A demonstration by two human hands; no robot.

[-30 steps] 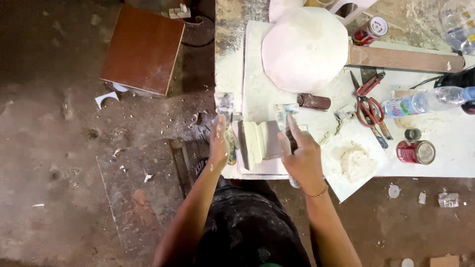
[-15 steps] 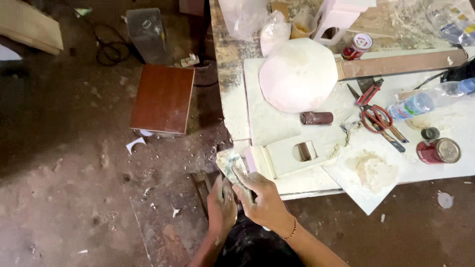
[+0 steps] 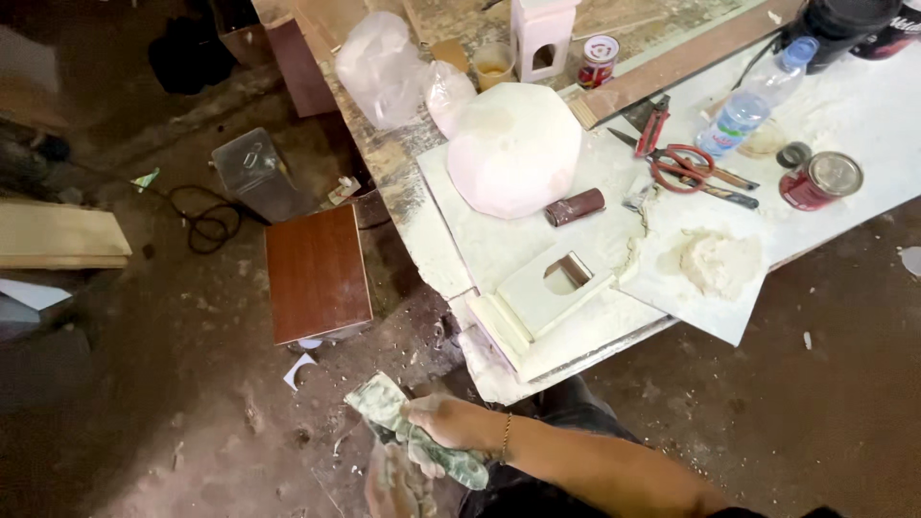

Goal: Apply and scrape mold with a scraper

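Head view. Both hands are below the table edge, over the dirt floor. The right hand (image 3: 436, 422) is closed around a crumpled, paste-stained rag (image 3: 398, 422), pressing it against the left hand (image 3: 393, 484), which lies partly beneath it, dusted white; whether its fingers are curled or spread cannot be told. The rag appears held so as to rub paste off the palms, away from the work. On the table (image 3: 403, 192), a flat white panel with a square cut-out (image 3: 552, 288) lies near the edge, a white dome-shaped form (image 3: 513, 149) behind it, a lump of putty (image 3: 715, 261) on a sheet to the right. Red-handled scissors (image 3: 686, 168) and a small tin (image 3: 820, 180) lie beyond.
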